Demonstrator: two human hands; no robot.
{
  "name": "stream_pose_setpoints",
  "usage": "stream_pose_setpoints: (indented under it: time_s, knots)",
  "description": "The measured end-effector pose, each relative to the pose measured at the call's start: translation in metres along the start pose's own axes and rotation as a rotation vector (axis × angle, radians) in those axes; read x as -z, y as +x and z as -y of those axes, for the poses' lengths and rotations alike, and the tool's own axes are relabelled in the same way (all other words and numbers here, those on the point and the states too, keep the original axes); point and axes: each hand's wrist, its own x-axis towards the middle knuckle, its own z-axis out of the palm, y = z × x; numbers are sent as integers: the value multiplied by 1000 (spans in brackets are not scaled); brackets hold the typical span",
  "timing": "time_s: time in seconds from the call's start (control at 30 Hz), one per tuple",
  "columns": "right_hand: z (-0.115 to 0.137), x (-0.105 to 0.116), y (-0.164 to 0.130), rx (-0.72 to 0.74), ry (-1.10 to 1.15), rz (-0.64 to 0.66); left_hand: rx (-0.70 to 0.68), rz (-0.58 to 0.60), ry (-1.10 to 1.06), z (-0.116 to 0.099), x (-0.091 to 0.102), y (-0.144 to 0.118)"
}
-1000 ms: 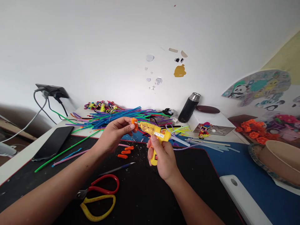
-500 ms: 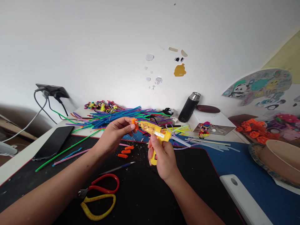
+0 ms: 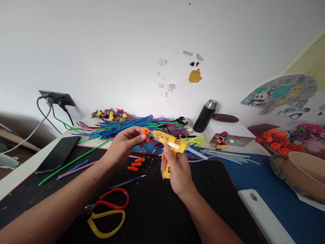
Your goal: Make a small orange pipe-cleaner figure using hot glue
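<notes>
Yellow glue gun (image 3: 169, 144), barrel crusted with dried glue.

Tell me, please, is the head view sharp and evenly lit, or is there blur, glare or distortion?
Head view: soft even daylight, no harsh glare; the glue gun and both hands look sharp; wide-lens distortion bends the table edge and the picture's sides; faint shadow under the scissors.
</notes>
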Motion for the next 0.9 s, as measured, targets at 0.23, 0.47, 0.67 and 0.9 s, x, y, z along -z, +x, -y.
stream_pose_setpoints:
  time_s: [0.23,0.47,0.67,0.9]
  knots:
    - [0,-1,-1,-5,-12,18,11,0,4,1,-1,0]
    - [2,0,-1,-12,-16,-3,-6,-8,-4,-2,-2,-1]
    - [2,0,-1,-3,-24,-4,-4,-15,-12,-5,-3,0]
    - [3,-4,-3,-1,-31,18,-2,-14,-28,-4,-1,1]
